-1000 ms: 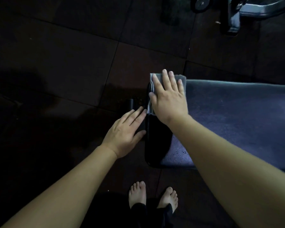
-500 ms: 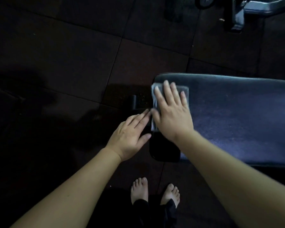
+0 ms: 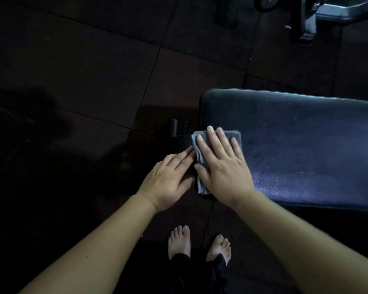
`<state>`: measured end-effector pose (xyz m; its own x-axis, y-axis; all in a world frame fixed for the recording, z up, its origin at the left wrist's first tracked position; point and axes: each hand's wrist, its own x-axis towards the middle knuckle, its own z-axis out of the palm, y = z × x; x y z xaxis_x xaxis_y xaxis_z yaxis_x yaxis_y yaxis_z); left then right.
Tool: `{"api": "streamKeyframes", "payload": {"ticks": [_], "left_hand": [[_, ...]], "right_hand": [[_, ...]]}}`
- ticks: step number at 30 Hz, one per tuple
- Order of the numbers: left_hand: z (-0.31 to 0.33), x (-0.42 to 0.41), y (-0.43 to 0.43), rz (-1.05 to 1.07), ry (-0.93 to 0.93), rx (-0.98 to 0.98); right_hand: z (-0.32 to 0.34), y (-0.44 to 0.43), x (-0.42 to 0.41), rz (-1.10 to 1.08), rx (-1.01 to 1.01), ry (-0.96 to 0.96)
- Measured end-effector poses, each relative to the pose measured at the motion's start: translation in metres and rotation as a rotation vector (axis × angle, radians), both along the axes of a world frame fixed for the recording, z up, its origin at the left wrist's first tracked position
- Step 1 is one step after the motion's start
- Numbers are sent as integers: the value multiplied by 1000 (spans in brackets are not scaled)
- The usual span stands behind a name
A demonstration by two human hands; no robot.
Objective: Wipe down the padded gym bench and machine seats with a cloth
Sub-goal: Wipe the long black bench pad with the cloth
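The left forearm and right forearm are bare along all of their visible length, broad and smooth, with no sleeve edge reaching into the picture. The left hand and right hand are bare as well, with short, neatly trimmed nails that show pale at the fingertips. Lower down, the left foot and right foot are bare, and black trouser legs end at the ankles, their cloth lying in loose folds over the top of each foot.
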<state>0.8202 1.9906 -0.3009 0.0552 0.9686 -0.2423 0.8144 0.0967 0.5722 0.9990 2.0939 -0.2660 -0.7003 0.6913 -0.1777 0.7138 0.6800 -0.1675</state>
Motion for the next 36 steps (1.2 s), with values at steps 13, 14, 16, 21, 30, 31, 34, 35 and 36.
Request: {"api": "streamKeyframes", "payload": {"ticks": [13,14,16,21,30,31,34,35,36], "left_hand": [[3,9,-13,14,33,-31],[3,9,-13,11,31,-24],[4,10,-14,11,24,-23],[7,15,-16,25,14,-6],[12,22,-18,49,19,-33],[11,23,-18,52,24,-34],[13,22,-18,48,26,-48],[13,21,-18,46,29,-53],[14,21,-18,44,35,-58]], "right_hand": [[-2,-25,12,-15,-11,6],[-4,-8,10,-18,-7,8],[-4,33,-7,-123,6,0],[-1,11,-14,-213,13,-18],[-6,71,68,-308,-21,-10],[-6,80,61,-403,-29,-30],[-3,41,53,-364,-26,-18],[-2,17,62,-274,-22,-7],[0,-3,74,-179,-35,0]]}}
